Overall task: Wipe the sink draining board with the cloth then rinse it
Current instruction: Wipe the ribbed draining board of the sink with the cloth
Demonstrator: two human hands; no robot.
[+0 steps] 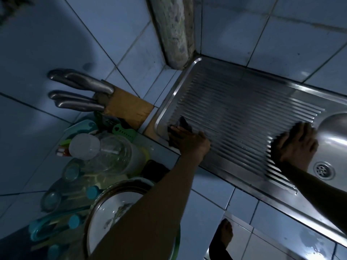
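I had the left hand (187,140) pressed down on a dark, crumpled cloth (183,124) at the eight o'clock corner of the ribbed stainless-steel draining board (244,109); the fingers lay over the cloth, part of which stuck out beyond them toward eleven o'clock. My right hand (295,143) rested flat on the ribs at the board's three o'clock end, fingers spread and holding nothing, just beside the rounded steel sink bowl (338,137) with its round slotted drain (323,170). The board sat in a pale blue tiled bench (210,201) against tiled walls. At nine o'clock from the board stood a wooden knife block (125,107) with steel-handled knives (78,91) slanting out of it. At seven o'clock a crowd of kitchenware stood on the bench: a clear plastic jar with a white lid (101,149), teal-lidded containers (56,228), and a round white plate (112,212) partly hidden under my left forearm.
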